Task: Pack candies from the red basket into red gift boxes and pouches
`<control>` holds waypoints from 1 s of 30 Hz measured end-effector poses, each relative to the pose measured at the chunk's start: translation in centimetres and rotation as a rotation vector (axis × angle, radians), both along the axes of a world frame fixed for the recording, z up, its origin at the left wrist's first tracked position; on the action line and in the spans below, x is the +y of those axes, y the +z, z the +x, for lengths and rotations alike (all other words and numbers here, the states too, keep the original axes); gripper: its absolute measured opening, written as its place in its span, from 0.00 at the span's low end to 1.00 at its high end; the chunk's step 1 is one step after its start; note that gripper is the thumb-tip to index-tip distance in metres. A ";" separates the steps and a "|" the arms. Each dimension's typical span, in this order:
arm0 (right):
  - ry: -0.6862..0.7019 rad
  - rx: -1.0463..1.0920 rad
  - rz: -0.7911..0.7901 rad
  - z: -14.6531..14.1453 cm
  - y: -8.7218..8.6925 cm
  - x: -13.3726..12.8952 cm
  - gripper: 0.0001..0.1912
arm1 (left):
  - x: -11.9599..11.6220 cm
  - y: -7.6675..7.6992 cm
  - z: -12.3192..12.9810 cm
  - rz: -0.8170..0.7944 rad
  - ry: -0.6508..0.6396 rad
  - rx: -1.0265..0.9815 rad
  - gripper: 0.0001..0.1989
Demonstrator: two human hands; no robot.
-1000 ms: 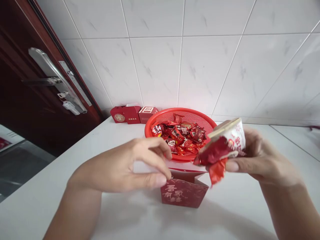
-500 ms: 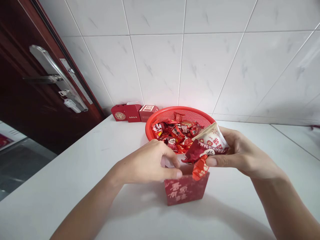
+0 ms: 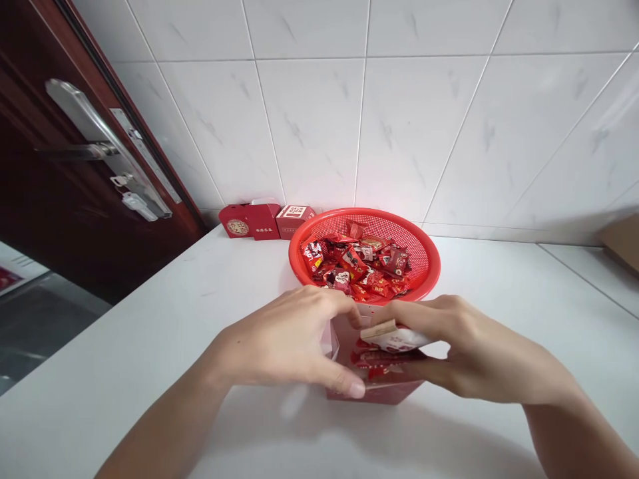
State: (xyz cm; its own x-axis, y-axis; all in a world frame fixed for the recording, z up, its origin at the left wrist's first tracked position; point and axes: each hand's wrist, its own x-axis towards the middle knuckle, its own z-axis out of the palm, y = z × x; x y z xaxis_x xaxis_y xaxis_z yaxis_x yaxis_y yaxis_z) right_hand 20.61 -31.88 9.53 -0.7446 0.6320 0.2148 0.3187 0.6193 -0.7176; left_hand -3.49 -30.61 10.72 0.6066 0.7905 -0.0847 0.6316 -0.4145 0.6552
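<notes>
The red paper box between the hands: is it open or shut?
Open. The red paper box gapes upward between the left hand and right hand, its inside visible.

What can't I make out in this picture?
Head view:
Red box: inner bottom, hidden by the packets in the right hand.
Red basket: its bottom, hidden under wrapped sweets.
Brown object: cut off by the right edge; what it is, I can't tell.
</notes>
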 end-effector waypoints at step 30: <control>-0.130 0.208 -0.346 -0.9 0.7 -2.6 0.12 | -1.9 0.2 0.1 0.114 -0.110 0.038 0.15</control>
